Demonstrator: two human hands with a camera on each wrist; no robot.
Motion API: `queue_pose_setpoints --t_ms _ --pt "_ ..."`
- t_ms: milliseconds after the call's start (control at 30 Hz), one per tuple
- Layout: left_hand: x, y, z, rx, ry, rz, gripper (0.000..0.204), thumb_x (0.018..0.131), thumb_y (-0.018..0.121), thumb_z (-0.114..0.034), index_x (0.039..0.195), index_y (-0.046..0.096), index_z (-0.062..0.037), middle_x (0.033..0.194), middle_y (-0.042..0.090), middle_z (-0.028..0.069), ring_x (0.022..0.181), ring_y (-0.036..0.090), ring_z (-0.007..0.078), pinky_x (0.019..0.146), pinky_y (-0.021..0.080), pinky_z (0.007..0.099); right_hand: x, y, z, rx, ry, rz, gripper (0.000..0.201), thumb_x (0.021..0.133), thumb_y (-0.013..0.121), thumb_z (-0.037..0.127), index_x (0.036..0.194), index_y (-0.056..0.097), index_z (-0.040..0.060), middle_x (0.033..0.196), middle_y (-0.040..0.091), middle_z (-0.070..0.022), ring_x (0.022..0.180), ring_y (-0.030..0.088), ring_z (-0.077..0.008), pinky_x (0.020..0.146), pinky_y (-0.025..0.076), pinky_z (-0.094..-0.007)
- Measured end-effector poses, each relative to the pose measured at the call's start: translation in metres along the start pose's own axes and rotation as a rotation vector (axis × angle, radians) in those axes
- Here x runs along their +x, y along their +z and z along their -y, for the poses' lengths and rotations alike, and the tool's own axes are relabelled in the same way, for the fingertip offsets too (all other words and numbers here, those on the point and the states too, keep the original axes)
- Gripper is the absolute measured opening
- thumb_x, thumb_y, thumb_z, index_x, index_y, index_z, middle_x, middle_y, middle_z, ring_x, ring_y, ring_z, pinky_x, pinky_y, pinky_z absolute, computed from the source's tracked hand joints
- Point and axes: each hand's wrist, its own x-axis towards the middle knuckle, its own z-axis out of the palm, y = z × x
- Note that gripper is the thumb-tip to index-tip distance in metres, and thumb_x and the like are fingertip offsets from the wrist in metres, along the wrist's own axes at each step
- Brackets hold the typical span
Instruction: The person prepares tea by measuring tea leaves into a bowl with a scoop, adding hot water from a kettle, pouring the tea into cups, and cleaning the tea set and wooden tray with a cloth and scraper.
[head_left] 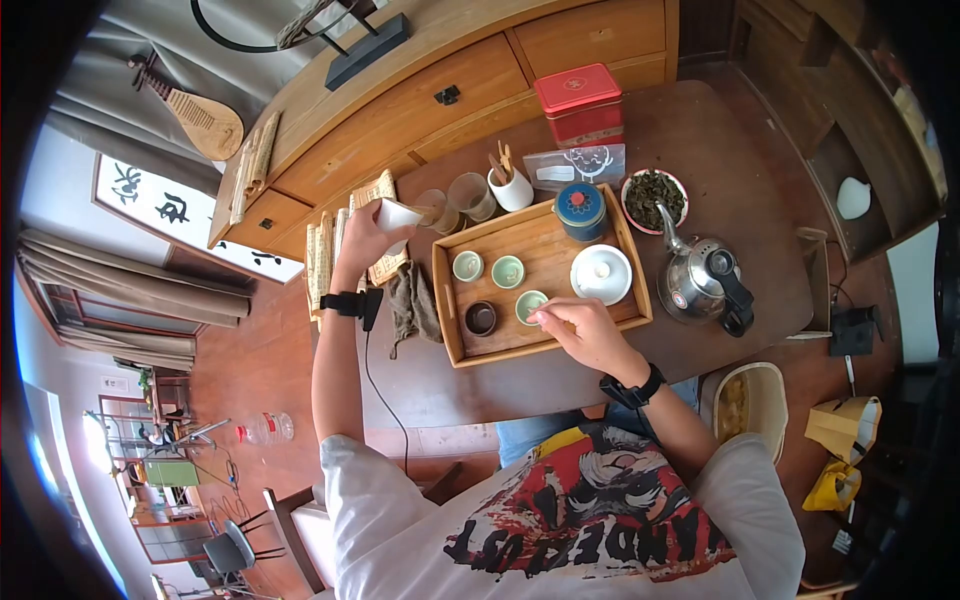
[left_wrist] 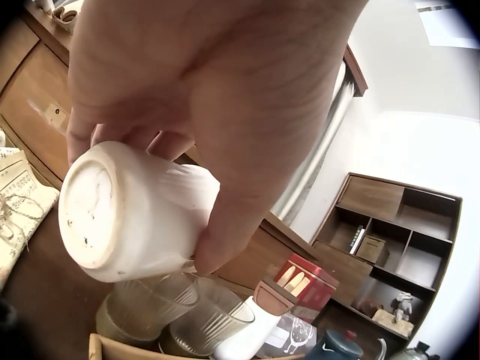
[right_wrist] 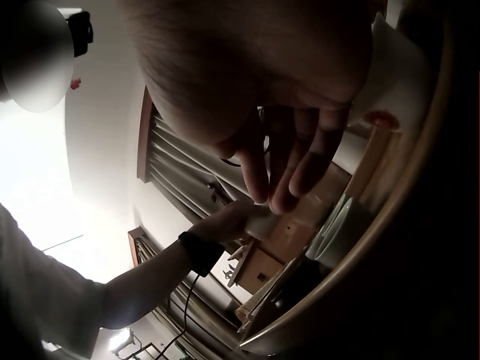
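My left hand (head_left: 367, 240) grips a white ceramic vessel (head_left: 397, 222), fingers and thumb around its side. In the left wrist view the vessel (left_wrist: 127, 214) is tipped, its base facing the camera, near two ribbed glasses (left_wrist: 154, 300). Over the tray (head_left: 447, 310), my right hand (head_left: 592, 340) has its fingertips at the near green cup (head_left: 528, 306); contact with the cup is unclear. The right wrist view shows the fingers of the right hand (right_wrist: 262, 90) loosely extended, apart from a green cup (right_wrist: 339, 232). Two more green cups (head_left: 467, 265) and a dark cup (head_left: 481, 318) share the tray.
A lidded white bowl (head_left: 601, 276) and blue canister (head_left: 581, 212) stand on the tray. Right of it are a steel kettle (head_left: 697, 282) and a bowl of leaves (head_left: 655, 200). Behind are a tool holder (head_left: 511, 188) and red tin (head_left: 580, 108); a cloth (head_left: 412, 305) lies left.
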Motion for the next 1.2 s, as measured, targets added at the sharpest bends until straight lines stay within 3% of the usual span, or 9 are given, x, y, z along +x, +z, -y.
queue_pose_setpoints --t_ms 400,533,633,700,867,933,967,1033,1200 --pt "0.036 -0.012 -0.008 0.095 -0.047 0.074 0.061 0.076 0.094 -0.042 0.115 0.082 0.0034 0.103 0.083 0.0192 0.093 0.082 0.0289 0.087 0.063 0.0404 -0.013 -0.002 -0.004 0.005 0.006 -0.018 0.025 0.111 0.068 0.02 0.105 0.082 -0.001 0.093 0.08 -0.0194 0.083 0.077 -0.0366 0.072 0.058 -0.0423" --pt "0.05 -0.02 -0.009 0.049 0.005 0.103 0.061 0.076 0.094 -0.043 0.115 0.083 0.0028 0.103 0.083 0.0194 0.094 0.082 0.0293 0.087 0.063 0.0403 -0.016 -0.003 -0.003 0.016 -0.001 -0.046 0.027 0.111 0.068 0.021 0.103 0.081 -0.0012 0.09 0.077 -0.0193 0.08 0.075 -0.0368 0.07 0.056 -0.0429" --pt "0.049 -0.035 -0.029 0.039 0.033 0.09 0.059 0.078 0.094 -0.041 0.116 0.083 0.0031 0.102 0.083 0.0181 0.092 0.082 0.0276 0.086 0.062 0.0392 -0.019 -0.005 -0.002 -0.011 0.002 -0.046 0.028 0.11 0.069 0.021 0.1 0.08 -0.0014 0.085 0.074 -0.0193 0.076 0.072 -0.0371 0.067 0.053 -0.0437" --pt "0.046 -0.046 -0.045 0.03 0.05 0.145 0.047 0.088 0.091 -0.029 0.119 0.081 0.0044 0.099 0.081 0.0108 0.087 0.077 0.019 0.082 0.06 0.0344 -0.02 -0.004 -0.002 -0.004 -0.014 -0.072 0.029 0.11 0.069 0.022 0.096 0.079 -0.0015 0.082 0.071 -0.0188 0.073 0.069 -0.0369 0.065 0.051 -0.044" --pt "0.049 -0.061 -0.062 0.073 -0.013 0.217 0.047 0.088 0.091 -0.029 0.119 0.081 0.005 0.099 0.081 0.0105 0.087 0.076 0.0191 0.083 0.059 0.0348 -0.023 -0.007 -0.005 -0.022 -0.011 -0.076 0.031 0.111 0.069 0.023 0.093 0.077 -0.0015 0.081 0.07 -0.0182 0.072 0.068 -0.037 0.065 0.05 -0.0445" --pt "0.052 -0.052 -0.052 0.085 0.005 0.212 0.057 0.078 0.096 -0.036 0.117 0.082 0.0029 0.101 0.083 0.0159 0.091 0.08 0.0245 0.085 0.062 0.0383 -0.025 -0.006 -0.005 -0.031 -0.008 -0.076 0.032 0.111 0.068 0.023 0.093 0.077 -0.0015 0.081 0.07 -0.018 0.072 0.068 -0.0371 0.065 0.05 -0.0448" --pt "0.056 -0.044 -0.042 0.085 0.006 0.213 0.057 0.078 0.096 -0.036 0.117 0.082 0.0029 0.101 0.083 0.0159 0.091 0.08 0.0245 0.085 0.062 0.0383 -0.026 -0.005 -0.004 -0.029 0.0 -0.072 0.032 0.111 0.068 0.023 0.093 0.077 -0.0015 0.081 0.07 -0.0179 0.072 0.068 -0.0371 0.065 0.05 -0.0447" --pt "0.062 -0.025 -0.02 0.154 0.126 0.148 0.059 0.073 0.098 -0.037 0.115 0.082 0.0014 0.103 0.083 0.0179 0.091 0.081 0.0278 0.085 0.062 0.0397 -0.027 -0.006 -0.002 -0.031 0.008 -0.067 0.032 0.111 0.068 0.023 0.093 0.077 -0.0014 0.08 0.07 -0.0178 0.072 0.068 -0.0371 0.065 0.05 -0.0446" --pt "0.042 -0.009 -0.027 0.104 0.123 0.033 0.063 0.071 0.1 -0.033 0.12 0.079 0.0012 0.104 0.082 0.0199 0.098 0.081 0.0309 0.088 0.063 0.0413 -0.033 -0.008 0.005 0.035 0.037 -0.072 0.029 0.11 0.07 0.023 0.094 0.078 -0.0005 0.078 0.07 -0.0173 0.07 0.068 -0.0354 0.064 0.05 -0.0432"
